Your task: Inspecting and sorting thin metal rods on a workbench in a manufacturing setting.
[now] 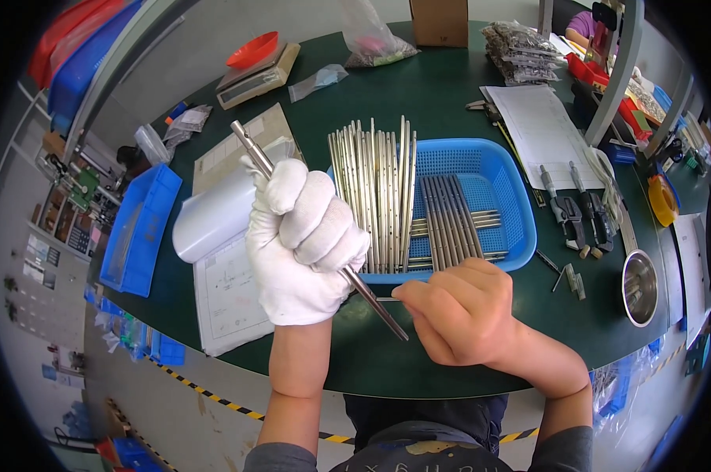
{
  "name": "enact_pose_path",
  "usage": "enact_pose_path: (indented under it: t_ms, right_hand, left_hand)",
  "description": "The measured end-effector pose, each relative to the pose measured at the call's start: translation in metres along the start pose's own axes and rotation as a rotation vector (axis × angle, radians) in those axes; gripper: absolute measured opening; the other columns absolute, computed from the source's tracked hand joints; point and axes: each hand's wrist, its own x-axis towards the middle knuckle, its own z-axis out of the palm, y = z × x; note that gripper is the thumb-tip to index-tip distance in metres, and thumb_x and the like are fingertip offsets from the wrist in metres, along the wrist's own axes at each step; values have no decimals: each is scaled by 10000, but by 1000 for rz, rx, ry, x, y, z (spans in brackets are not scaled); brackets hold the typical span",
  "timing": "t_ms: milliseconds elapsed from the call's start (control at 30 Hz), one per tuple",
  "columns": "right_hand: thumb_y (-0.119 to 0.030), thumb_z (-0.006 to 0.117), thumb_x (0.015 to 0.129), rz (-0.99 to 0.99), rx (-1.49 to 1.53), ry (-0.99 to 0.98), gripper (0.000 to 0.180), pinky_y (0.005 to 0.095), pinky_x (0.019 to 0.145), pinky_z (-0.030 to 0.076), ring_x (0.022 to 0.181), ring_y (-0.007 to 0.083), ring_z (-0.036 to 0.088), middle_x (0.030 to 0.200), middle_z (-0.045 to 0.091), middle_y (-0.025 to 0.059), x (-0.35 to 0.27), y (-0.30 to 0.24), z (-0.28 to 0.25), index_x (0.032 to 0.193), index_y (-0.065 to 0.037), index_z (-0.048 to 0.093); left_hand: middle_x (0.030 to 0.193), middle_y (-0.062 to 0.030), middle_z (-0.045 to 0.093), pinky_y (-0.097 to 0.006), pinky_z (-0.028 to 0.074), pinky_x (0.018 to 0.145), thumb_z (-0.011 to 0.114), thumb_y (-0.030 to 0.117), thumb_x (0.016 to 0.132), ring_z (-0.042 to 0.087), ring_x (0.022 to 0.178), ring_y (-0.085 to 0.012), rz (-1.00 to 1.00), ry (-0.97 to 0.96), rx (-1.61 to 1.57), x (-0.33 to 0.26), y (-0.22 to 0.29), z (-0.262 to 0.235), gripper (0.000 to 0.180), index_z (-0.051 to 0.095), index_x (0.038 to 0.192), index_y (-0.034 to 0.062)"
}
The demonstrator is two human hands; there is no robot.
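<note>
In a white glove, my left hand (302, 240) is wrapped round a shiny metal rod (379, 308). The rod slants from upper left to lower right and sticks out at both ends of the fist. My bare right hand (469, 311) is curled closed just right of the rod's lower end, thumb and forefinger pressed together; what they hold, if anything, is too small to make out. Behind both hands is a blue plastic basket (522, 197). A row of bright metal rods (371, 200) lies at its left side, with a bundle of darker grey rods (452, 224) beside it.
Left on the green table (442, 90) are paper drawings (228, 303), a rolled plastic sheet (211, 224) and a blue bin (139, 232). A scale (259, 76) stands behind. At right lie micrometers (564, 208), small metal pins (573, 281) and a steel bowl (639, 289). Far right, a person (582, 26) sits.
</note>
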Motion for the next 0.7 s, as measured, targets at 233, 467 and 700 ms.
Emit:
enact_pose_path:
  t_ms: [233, 467, 700]
  right_hand:
    - [5, 613, 543, -17, -50, 20, 304, 286, 402, 320, 412, 166, 445, 539, 446, 6, -2, -2, 3, 845, -25, 609]
    - [-12, 623, 557, -41, 15, 31, 266, 283, 380, 280, 396, 142, 399, 529, 392, -18, 0, 5, 7, 821, -39, 624]
    - [-6, 620, 552, 7, 0, 25, 292, 290, 385, 292, 394, 175, 404, 522, 398, -2, -7, 1, 9, 841, -44, 626]
  left_hand:
    - [547, 41, 328, -225, 228, 395, 372, 282, 981, 273, 400, -53, 35, 38, 3, -1, -4, 2, 291, 439, 749, 121]
    - [548, 43, 328, -228, 222, 390, 373, 288, 981, 261, 396, -55, 45, 29, 31, 0, -3, -1, 296, 424, 739, 126]
    - [533, 47, 305, -231, 205, 386, 382, 298, 979, 243, 396, -58, 18, 54, 42, 0, -6, 2, 302, 447, 745, 119]
